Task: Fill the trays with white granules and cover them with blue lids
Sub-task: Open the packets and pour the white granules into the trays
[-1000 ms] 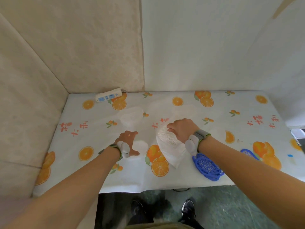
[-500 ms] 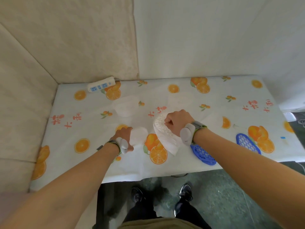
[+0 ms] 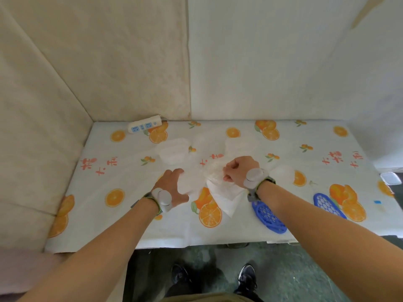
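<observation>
My left hand [image 3: 172, 188] grips a small clear tray [image 3: 188, 182] on the orange-print tablecloth, thumb on its near side and fingers on its far side. My right hand [image 3: 238, 171] is curled and pinches the top of a white bag of granules [image 3: 220, 190], which lies just right of the tray. Two blue perforated lids lie near the front edge: one lid [image 3: 269, 217] under my right forearm, the other lid [image 3: 328, 205] farther right. More clear trays stand behind: one tray [image 3: 174, 152] at the left, another tray [image 3: 239, 147] behind my right hand.
A white power strip [image 3: 144, 124] lies at the back left by the wall. Walls close the table at the back and left. The table's front edge [image 3: 196, 243] runs above my shoes. A pale tray-like shape [image 3: 282, 171] sits right of my right wrist.
My left hand has closed round the small tray and shifted it slightly toward the bag. My right hand has curled tighter on the bag's top.
</observation>
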{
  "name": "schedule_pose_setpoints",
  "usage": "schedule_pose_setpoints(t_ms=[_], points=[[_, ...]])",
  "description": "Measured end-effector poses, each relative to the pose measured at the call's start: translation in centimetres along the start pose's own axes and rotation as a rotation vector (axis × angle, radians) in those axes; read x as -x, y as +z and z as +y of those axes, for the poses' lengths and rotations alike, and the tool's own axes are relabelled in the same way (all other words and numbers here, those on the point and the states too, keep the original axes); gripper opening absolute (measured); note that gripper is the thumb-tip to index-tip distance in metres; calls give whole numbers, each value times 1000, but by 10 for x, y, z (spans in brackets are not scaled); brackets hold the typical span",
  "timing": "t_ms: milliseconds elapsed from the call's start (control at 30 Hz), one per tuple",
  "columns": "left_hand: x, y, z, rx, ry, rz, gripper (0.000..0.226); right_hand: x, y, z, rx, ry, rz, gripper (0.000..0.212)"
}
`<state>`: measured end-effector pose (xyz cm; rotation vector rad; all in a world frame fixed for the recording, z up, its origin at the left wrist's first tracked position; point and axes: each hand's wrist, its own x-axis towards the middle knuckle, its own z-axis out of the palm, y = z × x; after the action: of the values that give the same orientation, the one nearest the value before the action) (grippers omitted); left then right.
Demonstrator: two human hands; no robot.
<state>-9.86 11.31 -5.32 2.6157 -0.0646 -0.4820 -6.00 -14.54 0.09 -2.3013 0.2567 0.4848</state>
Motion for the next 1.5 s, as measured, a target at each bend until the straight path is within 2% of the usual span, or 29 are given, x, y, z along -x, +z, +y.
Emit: schedule_pose_setpoints(t_ms=[133,200,433,567,667,767,1000,1067,1200,1333,1500], points=[[7,-5,6,-14,23,49,89,5,-6,5,-162,22,49,12],[10,-8,9,-19,20,67,90,7,-11,8,-223,25,62,18],[11,-18,22,-53,28,97,90,12,-24,12,-301,3,98,30],[10,-23,25,-67,42,101,91,14,-28,17,-333,18,92,27],[11,-25,25,-65,47,112,90,12,-29,19,-444,58,81,22],[11,-26,27,-64,57,109,90,8,-32,19,-536,84,93,31],[8,-26,29,-53,58,89,91,5,-26,1,-612,20,57,24],[7,-27,28,-48,58,86,91,3,-19,-6,-634,12,48,32],[7,-29,27,-29,57,76,90,5,-3,-21,-586,-14,21,37],[7,-27,26,-2,72,97,89,16,14,-36,-305,-110,25,32],[6,-26,26,-1,60,109,88,24,31,-48,-177,-234,-2,8]])
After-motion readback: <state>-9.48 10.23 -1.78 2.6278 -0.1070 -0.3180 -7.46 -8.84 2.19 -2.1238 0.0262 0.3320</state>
